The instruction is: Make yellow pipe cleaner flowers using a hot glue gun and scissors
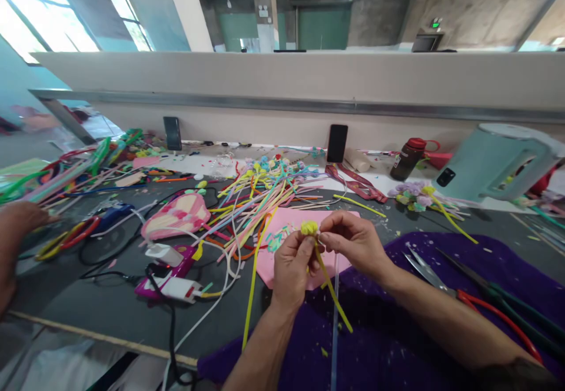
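Atop the left hand (292, 264), a yellow bloom (309, 227) pinched fast; right hand (355, 242) just beside, its grip unclear.

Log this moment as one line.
left hand: holds yellow flower; right hand: beside flower; below: pink sheet; red-handled scissors: on purple cloth

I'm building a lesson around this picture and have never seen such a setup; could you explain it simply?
There is no machine: these are a person's two bare hands, seen by a camera worn on their head, looking forward and down. The left hand pinches a fuzzy yellow piece; the right hand is close beside it, though whether it grips anything is unclear. Below lie a pink sheet and a purple cloth, with red-handled scissors on the cloth. Farther back are colourful stems, a bottle and a kettle. At the left edge is another person's hand.
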A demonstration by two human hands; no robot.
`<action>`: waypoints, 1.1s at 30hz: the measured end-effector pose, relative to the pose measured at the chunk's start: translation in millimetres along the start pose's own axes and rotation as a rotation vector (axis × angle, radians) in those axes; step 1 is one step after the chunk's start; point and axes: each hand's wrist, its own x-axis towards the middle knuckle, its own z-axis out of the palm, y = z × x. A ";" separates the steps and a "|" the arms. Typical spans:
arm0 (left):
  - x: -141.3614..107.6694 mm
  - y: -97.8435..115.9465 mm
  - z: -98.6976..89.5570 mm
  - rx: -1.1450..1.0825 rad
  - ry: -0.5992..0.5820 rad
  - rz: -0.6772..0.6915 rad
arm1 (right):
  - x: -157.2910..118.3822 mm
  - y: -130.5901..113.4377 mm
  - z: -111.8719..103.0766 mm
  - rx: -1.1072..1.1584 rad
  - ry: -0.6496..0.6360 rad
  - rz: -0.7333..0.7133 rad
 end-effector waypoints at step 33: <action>-4.2 6.7 -4.4 0.396 0.046 0.205 | 1.9 9.2 0.1 -0.025 -0.021 0.057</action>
